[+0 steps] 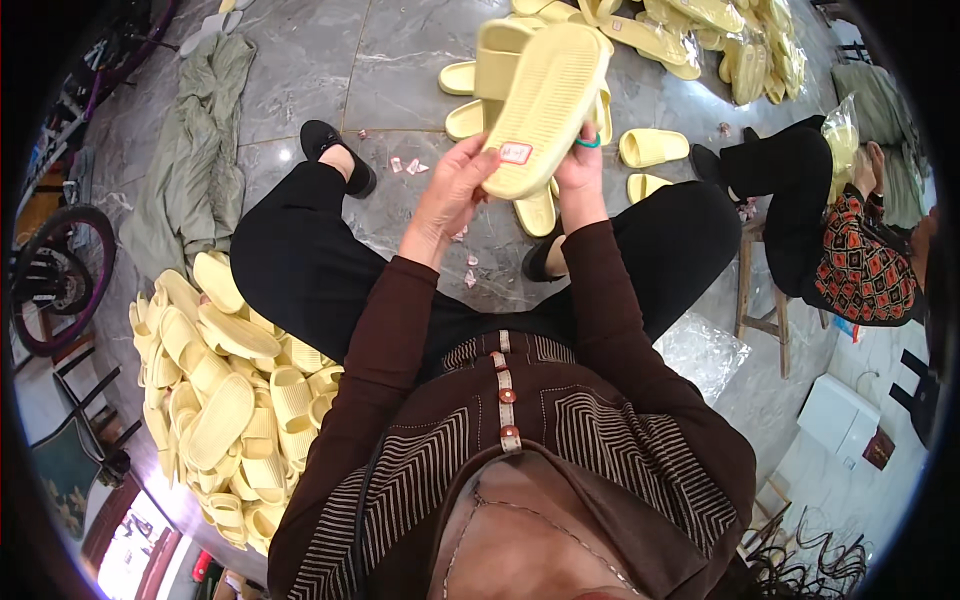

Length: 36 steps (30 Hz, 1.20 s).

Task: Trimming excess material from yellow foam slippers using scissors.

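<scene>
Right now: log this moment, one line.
left hand: holds yellow ribbed slipper; right hand: holds same slipper; white rectangular sticker: on slipper; yellow slipper heap: person's left

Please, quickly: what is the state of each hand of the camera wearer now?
Left hand: closed, holding a pale yellow, oblong, plastic-looking slipper with ribbed sole.
Right hand: closed on the same slipper's edge, some fingers hidden.

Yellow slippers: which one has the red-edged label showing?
The slipper held by the left hand and right hand, its ribbed face showing; the label sits near its lower end. I discern none on others.
</scene>
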Available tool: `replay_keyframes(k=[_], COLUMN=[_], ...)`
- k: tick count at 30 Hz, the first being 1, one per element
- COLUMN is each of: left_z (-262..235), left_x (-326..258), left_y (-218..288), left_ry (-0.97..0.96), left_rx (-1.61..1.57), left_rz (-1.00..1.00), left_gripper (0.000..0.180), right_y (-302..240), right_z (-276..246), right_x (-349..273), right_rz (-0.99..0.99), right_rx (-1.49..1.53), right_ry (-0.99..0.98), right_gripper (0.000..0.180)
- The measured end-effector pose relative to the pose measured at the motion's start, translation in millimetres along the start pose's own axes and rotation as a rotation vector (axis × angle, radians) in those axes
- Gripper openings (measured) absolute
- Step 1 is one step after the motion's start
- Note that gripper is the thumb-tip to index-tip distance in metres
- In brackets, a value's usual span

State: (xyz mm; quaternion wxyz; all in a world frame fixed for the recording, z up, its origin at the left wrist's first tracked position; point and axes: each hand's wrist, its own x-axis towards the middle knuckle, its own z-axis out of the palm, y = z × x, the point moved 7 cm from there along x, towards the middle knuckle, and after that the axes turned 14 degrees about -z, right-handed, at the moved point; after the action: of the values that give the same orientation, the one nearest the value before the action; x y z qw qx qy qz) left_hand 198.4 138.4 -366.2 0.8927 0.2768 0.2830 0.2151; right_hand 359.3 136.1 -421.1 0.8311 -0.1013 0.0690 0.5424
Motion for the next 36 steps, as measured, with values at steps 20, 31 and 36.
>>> replay_keyframes(k=[20,31,36], left_z=[25.0,18.8,15.9], left_x=[-24.9,-26.5,-23.7], left_y=[17.4,22.9,21.9], left_ry=[0.68,0.677,0.685], left_rx=[1.167,0.963,1.01], left_rz=[0.815,0.671,0.639], left_gripper=[0.014,0.009,0.009], right_y=[1.0,4.4,6.9], right_z=[69.7,72.4,72.6], right_x=[-50.2,-52.4,-55.0], right_rz=[-0.623,-0.646,-0.63], right_rx=[-1.039,-1.042,-1.045], right_ry=[-0.108,-0.098,-0.112], right_gripper=[0.055,0.055,0.054])
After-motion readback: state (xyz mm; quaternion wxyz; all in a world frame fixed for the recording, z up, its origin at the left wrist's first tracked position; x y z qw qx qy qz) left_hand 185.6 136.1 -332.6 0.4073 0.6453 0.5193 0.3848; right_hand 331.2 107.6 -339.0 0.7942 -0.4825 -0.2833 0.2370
